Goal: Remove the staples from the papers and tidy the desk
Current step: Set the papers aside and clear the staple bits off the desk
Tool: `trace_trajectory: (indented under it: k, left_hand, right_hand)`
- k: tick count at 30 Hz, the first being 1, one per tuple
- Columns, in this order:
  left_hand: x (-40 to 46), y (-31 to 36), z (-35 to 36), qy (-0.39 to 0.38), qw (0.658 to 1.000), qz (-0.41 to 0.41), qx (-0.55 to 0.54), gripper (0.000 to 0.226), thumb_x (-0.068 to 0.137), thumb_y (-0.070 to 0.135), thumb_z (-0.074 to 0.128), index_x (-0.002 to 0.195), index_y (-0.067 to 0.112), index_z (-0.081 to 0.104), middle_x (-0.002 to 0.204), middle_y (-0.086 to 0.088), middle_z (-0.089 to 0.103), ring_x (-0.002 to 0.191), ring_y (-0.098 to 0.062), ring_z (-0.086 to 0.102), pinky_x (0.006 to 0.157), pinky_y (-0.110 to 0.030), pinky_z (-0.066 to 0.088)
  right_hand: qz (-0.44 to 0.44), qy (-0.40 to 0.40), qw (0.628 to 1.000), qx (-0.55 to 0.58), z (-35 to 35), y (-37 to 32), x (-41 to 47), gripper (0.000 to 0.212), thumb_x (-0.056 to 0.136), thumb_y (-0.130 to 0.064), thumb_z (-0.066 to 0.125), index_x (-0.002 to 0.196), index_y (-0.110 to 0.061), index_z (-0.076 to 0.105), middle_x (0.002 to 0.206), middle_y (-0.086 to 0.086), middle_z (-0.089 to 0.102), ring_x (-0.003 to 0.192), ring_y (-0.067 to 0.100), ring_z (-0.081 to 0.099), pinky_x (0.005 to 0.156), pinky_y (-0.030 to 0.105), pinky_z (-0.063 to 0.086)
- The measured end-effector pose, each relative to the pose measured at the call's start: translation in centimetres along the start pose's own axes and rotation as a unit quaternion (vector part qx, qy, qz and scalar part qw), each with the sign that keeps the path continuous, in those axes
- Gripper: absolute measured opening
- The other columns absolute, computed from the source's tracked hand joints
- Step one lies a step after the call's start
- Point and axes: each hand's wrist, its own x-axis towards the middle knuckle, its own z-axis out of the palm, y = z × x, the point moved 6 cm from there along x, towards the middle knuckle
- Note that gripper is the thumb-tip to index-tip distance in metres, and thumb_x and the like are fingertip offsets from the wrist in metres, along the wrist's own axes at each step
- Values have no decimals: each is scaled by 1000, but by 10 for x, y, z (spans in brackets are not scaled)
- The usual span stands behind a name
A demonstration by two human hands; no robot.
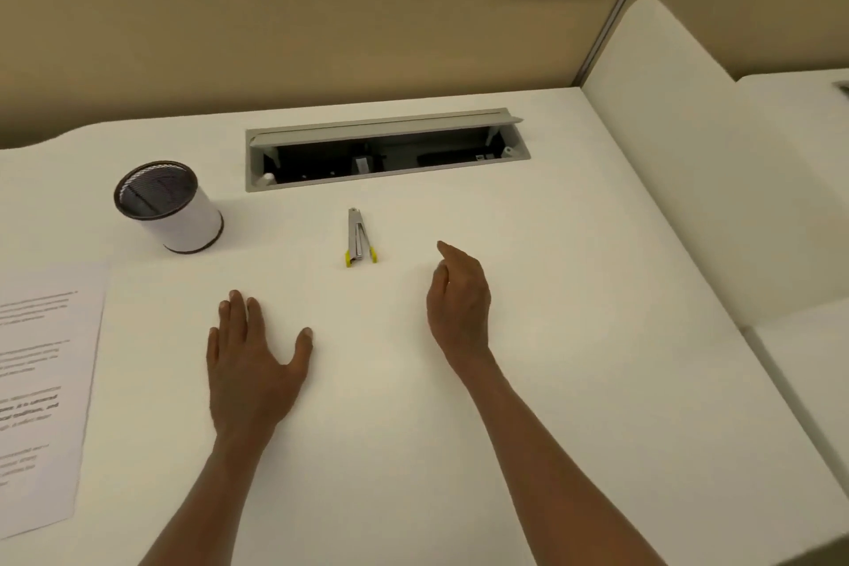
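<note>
Head view: printed white paper sheets [43,386] are cut off at left, text blurred. Left hand [250,363] lies spread flat on the white bench [574,290]; right hand [459,303] hangs loosely curled, holding nothing, near the silver yellow-tipped staple remover [359,238].

Person, two forearms and hands in view. Left hand [250,363]: bare, no ring, watch or band visible. Right hand [459,303]: bare, no ring, watch or band visible. Both forearms uncovered to the frame's lower edge; no sleeve, cuff or glove shows.
</note>
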Motion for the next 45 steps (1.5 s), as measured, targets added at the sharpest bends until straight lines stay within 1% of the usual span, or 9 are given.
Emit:
trace_trajectory:
  k: [6, 12, 20, 24, 27, 32, 38, 41, 45]
  left_hand:
    - [-1, 1, -2, -1, 1000, -4, 0, 96, 86, 68, 35, 155, 2, 26, 169, -9, 11, 156, -19, 5, 126, -40, 7]
    - [-1, 0, -1, 5, 1000, -3, -2, 95, 87, 68, 37, 155, 3, 26, 168, -8, 12, 156, -18, 5, 126, -40, 8]
    - [0, -1, -3, 4, 1000, -5, -3, 96, 87, 69, 36, 156, 4, 24, 169, -7, 10, 156, -15, 3, 127, -39, 6]
    - [0, 1, -4, 6, 1000, -5, -5, 95, 87, 68, 37, 156, 3, 26, 169, -8, 11, 156, -17, 4, 126, -39, 7]
    - [-1, 1, -3, 6, 1000, -5, -2, 95, 87, 68, 37, 156, 4, 25, 169, -8, 11, 156, -18, 4, 127, -40, 7]
    - [-1, 1, -4, 7, 1000, -3, -6, 94, 88, 67, 38, 156, 4, 25, 169, -8, 10, 156, -17, 4, 127, -40, 7]
    - [-1, 2, -3, 12, 1000, 1, -6, 95, 88, 68, 38, 155, 3, 26, 168, -10, 12, 156, -19, 5, 126, -41, 8]
    - [-1, 1, -3, 12, 1000, 1, -5, 95, 88, 68, 37, 155, 2, 26, 168, -11, 12, 156, -20, 5, 126, -41, 8]
    - [-1, 1, -4, 13, 1000, 1, -9, 93, 88, 65, 40, 155, 3, 25, 168, -11, 12, 156, -20, 5, 126, -41, 8]
  right_hand:
    - [100, -42, 982, -154, -46, 104, 5, 55, 99, -19, 39, 148, 3, 26, 155, 17, 31, 145, 28, 27, 120, 37, 21]
    - [30, -195, 947, -255, -24, 113, 25, 73, 100, -41, 29, 150, 6, 3, 160, 23, 2, 149, 31, 0, 122, 44, 3]
    - [-146, -321, 919, -175, 27, 50, -11, 69, 98, -43, 18, 153, -4, 3, 162, 11, -1, 150, 20, -3, 122, 40, 1]
    - [15, -327, 943, 65, 13, 56, 18, 62, 97, -25, 35, 154, -20, 15, 161, 1, 16, 147, 11, 18, 122, 32, 12]
    - [75, -304, 949, 30, 6, 78, 61, 64, 94, -25, 30, 155, -22, 11, 162, -2, 15, 147, 17, 19, 122, 38, 14]
    - [-97, -395, 906, -117, 24, 64, 52, 69, 94, -27, 27, 155, -14, -1, 163, 4, 2, 150, 15, 3, 123, 33, 0]
    - [-304, -408, 850, -137, 15, 34, -35, 78, 90, -24, 42, 155, -17, -1, 163, 2, 0, 150, 11, -5, 122, 31, -3]
    - [-127, -422, 896, 44, -1, 36, -47, 71, 91, -11, 42, 155, -23, 12, 160, -11, 11, 143, -11, 4, 118, 16, 4]
    - [234, -203, 866, 392, -28, 69, -25, 55, 91, 13, 45, 142, -8, 41, 146, 8, 48, 131, 10, 48, 110, 23, 37]
